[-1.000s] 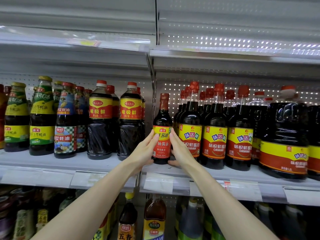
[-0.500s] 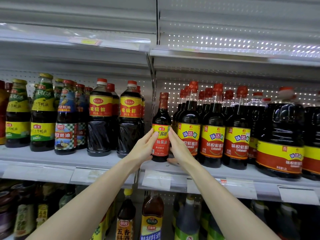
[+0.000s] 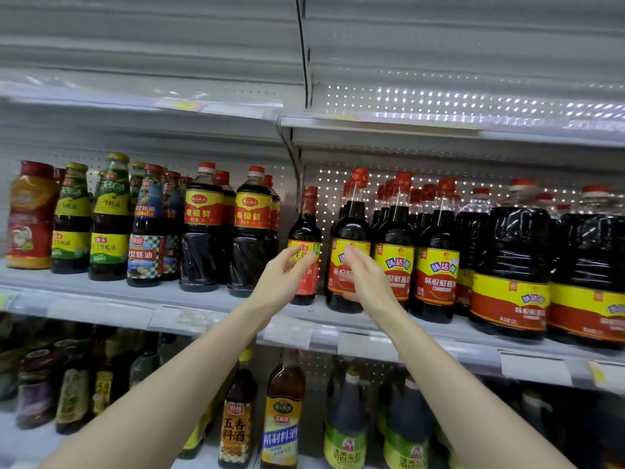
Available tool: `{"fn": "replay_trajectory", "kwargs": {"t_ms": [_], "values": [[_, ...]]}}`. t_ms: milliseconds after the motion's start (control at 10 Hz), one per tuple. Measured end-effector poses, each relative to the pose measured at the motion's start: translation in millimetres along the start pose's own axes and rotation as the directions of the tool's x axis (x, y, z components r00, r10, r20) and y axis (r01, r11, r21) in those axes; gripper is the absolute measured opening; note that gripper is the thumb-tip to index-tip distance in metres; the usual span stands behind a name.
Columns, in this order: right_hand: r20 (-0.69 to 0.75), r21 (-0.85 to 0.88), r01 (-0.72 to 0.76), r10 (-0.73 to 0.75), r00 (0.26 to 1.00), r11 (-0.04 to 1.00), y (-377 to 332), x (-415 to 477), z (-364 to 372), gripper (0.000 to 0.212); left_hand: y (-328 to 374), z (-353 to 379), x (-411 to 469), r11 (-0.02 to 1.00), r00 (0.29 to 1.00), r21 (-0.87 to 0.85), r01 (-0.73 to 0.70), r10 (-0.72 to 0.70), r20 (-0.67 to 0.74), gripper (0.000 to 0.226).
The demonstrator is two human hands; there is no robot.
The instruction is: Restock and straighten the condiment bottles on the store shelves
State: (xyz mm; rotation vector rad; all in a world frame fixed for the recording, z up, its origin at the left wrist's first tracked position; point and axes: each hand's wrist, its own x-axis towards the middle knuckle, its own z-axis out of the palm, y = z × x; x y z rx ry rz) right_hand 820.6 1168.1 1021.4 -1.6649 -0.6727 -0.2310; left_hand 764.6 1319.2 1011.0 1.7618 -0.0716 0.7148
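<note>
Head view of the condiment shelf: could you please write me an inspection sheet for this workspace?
Surface: grey metal shelf, level, white price tags along its front.
Job's things: small dark red-capped soy sauce bottle, upright at the bay joint; taller dark bottles with yellow-red labels in rows to its right.
Clutter: nothing seen.
Hands: left hand and right hand raised before those labels, fingers relaxed, holding nothing.
Cables: dark vertical line at the panel joint; cable or gap unclear.
Surroundings: green-labelled bottles leftward, large dark jugs rightward, more bottles on the lower shelf.

White price labels (image 3: 535, 368) hang in a row beneath a glinting perforated back panel (image 3: 473, 103).
</note>
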Motion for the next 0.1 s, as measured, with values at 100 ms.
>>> {"fn": "replay_trajectory", "kwargs": {"t_ms": [100], "values": [[-0.012,0.054,-0.004,0.005,1.000,0.999,-10.6,-17.0,-20.8,0.045,19.4,11.9,-19.3,1.000,1.000,0.006,-0.018,0.018,0.009,0.055]]}}
